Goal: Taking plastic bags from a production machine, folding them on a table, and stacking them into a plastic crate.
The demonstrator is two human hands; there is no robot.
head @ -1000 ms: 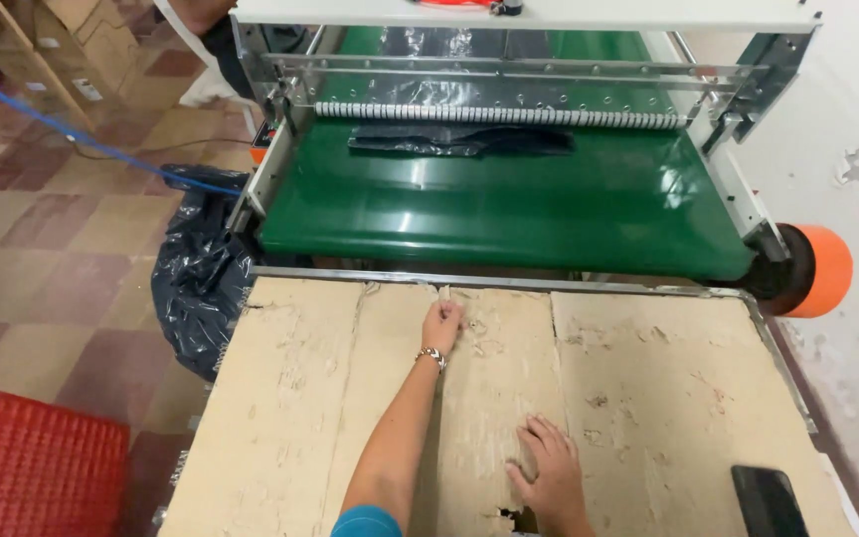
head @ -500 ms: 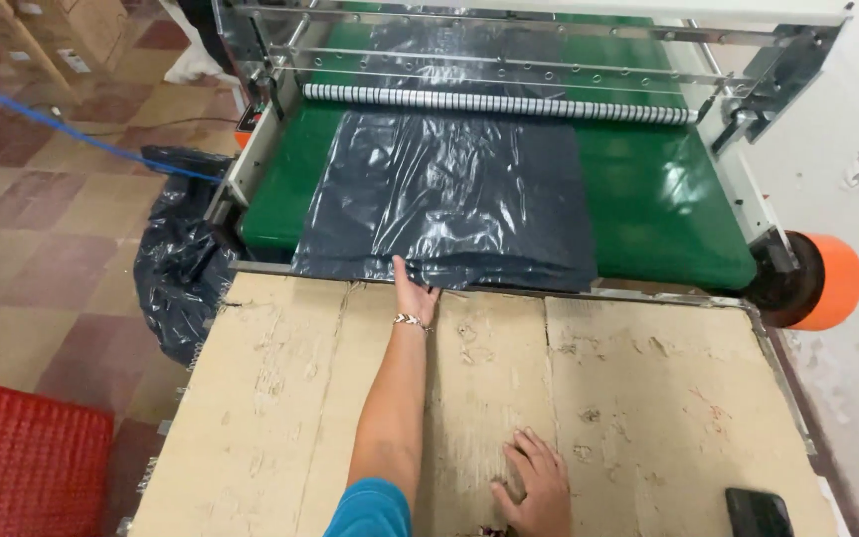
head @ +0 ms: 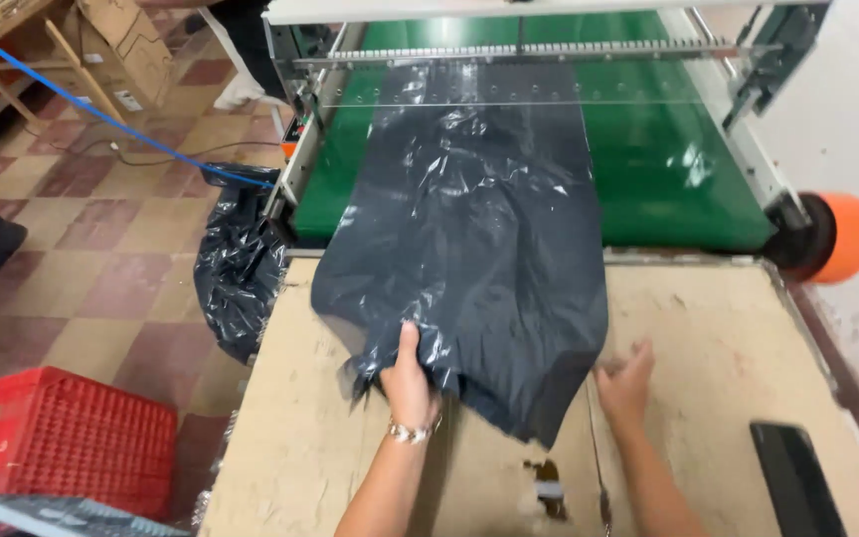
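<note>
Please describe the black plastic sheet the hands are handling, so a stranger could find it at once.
Find the green conveyor belt of the machine. The black plastic sheet runs from it onto the cardboard-covered table, gripped by the left hand. Unlike the crumpled black bag on the floor, it lies spread flat.

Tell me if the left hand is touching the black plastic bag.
Touching. The head view shows the left hand pressed on the black plastic bag, fingers gripping its crumpled lower edge on the cardboard table.

One head-worn camera looks steeply down and forward from above the worktop (head: 728, 338) — close over the person's forearms — facing the green conveyor belt (head: 668, 169), with tiled floor (head: 82, 259) at its left edge.
</note>
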